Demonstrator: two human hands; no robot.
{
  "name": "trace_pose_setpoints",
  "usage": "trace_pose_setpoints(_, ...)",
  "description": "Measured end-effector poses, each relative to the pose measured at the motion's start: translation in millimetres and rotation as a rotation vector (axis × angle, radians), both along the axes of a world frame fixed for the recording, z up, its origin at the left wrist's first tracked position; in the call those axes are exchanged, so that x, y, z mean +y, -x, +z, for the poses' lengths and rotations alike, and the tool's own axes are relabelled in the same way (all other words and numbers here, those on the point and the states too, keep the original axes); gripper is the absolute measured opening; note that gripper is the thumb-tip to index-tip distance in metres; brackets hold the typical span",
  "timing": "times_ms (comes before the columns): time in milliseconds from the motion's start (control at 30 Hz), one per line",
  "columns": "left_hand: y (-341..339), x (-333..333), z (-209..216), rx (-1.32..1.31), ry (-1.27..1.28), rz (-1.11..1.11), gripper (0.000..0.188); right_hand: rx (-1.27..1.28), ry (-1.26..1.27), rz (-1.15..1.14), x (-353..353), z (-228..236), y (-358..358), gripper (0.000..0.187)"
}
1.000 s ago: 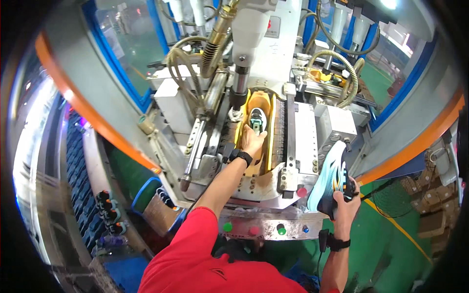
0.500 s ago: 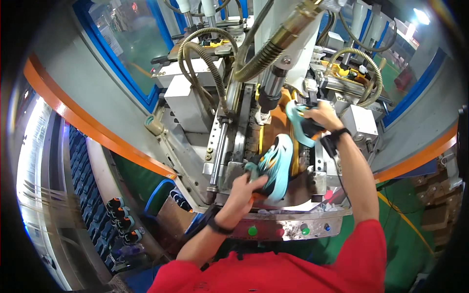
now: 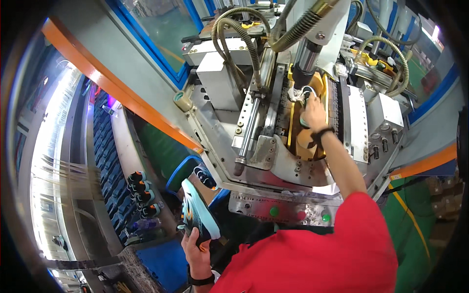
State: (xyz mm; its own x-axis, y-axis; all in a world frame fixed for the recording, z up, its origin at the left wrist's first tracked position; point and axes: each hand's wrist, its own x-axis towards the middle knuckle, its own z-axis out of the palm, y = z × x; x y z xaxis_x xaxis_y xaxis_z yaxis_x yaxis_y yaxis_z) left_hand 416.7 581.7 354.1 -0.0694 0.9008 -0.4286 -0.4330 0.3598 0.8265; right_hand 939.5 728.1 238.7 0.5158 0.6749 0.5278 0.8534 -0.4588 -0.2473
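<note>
From where I stood, the left hand (image 3: 198,254) was wrapped round a pale-blue shoe (image 3: 200,210) off the machine's (image 3: 254,205) front-left corner, no longer over the trough (image 3: 304,141). The right hand (image 3: 313,115) curled over another shoe (image 3: 308,92), now inside the trough's far end; gripping or not, I couldn't tell.

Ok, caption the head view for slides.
Left hand holds an aqua and black shoe; right hand reaches into the yellow trough of a grey machine.

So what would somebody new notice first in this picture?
Probably the bright red shirt across the bottom, and the light-blue shoe held up in the left hand at lower left. Next, perhaps the right hand on a partly hidden second shoe, inside the yellow-lined slot right of centre. An orange band also slants boldly across the upper left.
</note>
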Motion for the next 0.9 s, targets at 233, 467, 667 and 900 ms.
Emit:
trace_pose_setpoints(233,-9.9,-28.3,-22.7,-0.136,0.133,0.026,0.025,0.452,-0.079,0.602,-160.2,21.9,233.0,0.018)
trace_pose_setpoints(467,-42.3,-49.8,-3.3,-0.072,0.128,0.066,0.025,0.428,0.353,0.710,-180.6,-149.8,258.6,0.037)
trace_pose_setpoints(667,-36.2,-55.2,-10.9,-0.102,0.121,0.048,0.027,0.618,0.218,0.704,-189.2,-91.2,255.8,0.033)
trace_pose_setpoints(900,-51.1,-54.4,-12.9,-0.111,0.146,0.060,0.019,0.457,-0.785,0.401,-106.2,218.7,78.0,0.036)
